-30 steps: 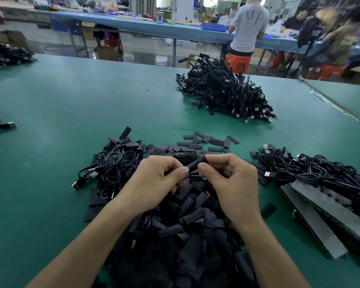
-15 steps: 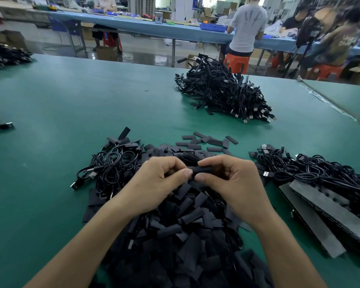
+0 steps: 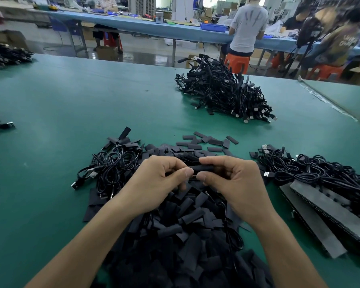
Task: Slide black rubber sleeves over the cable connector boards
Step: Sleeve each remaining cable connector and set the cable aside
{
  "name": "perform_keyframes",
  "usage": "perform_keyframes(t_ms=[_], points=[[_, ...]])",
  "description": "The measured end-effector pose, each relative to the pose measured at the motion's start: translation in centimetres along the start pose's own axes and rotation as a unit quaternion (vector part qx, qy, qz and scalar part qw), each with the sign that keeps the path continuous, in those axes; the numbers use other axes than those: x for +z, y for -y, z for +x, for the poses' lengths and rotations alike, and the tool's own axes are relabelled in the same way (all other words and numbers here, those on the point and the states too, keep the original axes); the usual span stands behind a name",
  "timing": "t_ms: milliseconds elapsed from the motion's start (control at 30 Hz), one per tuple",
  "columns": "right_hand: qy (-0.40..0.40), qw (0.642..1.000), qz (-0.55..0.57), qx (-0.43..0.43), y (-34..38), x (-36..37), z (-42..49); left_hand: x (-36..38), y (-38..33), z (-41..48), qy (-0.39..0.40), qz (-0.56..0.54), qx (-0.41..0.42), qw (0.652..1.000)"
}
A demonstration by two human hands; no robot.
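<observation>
Both my hands meet above a big heap of flat black rubber sleeves point(image 3: 187, 229) at the near middle of the green table point(image 3: 92, 104). My right hand point(image 3: 235, 183) pinches one black sleeve point(image 3: 203, 168), which lies level between thumb and fingers. My left hand point(image 3: 156, 183) pinches the cable end at the sleeve's left mouth; the connector board itself is hidden by fingers and sleeve. Black coiled cables point(image 3: 112, 163) with USB plugs lie left of the heap.
A second cable pile point(image 3: 312, 171) lies at the right over grey foam strips point(image 3: 320, 213). A large pile of sleeved cables point(image 3: 222, 92) sits far across the table. More cable heaps lie at the left edge point(image 3: 0, 125). People work at blue benches behind.
The sleeve has turned from tilted to level and my hands have drawn closer together around it, rising slightly over the heap.
</observation>
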State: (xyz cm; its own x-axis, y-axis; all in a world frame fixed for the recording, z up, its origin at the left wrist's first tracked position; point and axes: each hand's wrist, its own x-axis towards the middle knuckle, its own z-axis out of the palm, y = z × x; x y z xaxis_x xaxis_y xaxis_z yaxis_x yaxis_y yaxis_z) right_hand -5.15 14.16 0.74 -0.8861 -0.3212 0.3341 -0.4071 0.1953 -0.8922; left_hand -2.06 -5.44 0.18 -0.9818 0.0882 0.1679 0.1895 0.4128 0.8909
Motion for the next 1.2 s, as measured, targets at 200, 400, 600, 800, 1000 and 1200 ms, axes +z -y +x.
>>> perform_keyframes(t_ms=[200, 400, 600, 800, 1000, 1200], points=[[-0.171, 0.984, -0.043, -0.018, -0.1, 1.5, 0.0, 0.0, -0.2, 0.1, -0.016, 0.000, -0.026, 1.000], [-0.174, 0.984, -0.024, -0.003, 0.0, 2.2, -0.2, 0.0, -0.5, 0.0, -0.022, 0.006, -0.025, 0.999], [-0.182, 0.983, -0.015, 0.004, -0.3, 3.2, -0.5, -0.2, -0.5, 0.1, -0.028, 0.004, -0.018, 0.999], [-0.174, 0.984, 0.044, 0.023, 0.2, 2.7, -0.3, 0.1, -0.3, 0.1, -0.026, 0.018, 0.004, 0.999], [-0.209, 0.957, 0.190, 0.067, 1.0, 1.8, 0.1, -0.2, 0.3, 0.0, 0.002, 0.066, 0.016, 0.998], [-0.151, 0.969, 0.176, 0.083, 1.3, 1.6, 0.0, -2.5, -0.1, 0.3, -0.133, 0.085, 0.014, 0.987]])
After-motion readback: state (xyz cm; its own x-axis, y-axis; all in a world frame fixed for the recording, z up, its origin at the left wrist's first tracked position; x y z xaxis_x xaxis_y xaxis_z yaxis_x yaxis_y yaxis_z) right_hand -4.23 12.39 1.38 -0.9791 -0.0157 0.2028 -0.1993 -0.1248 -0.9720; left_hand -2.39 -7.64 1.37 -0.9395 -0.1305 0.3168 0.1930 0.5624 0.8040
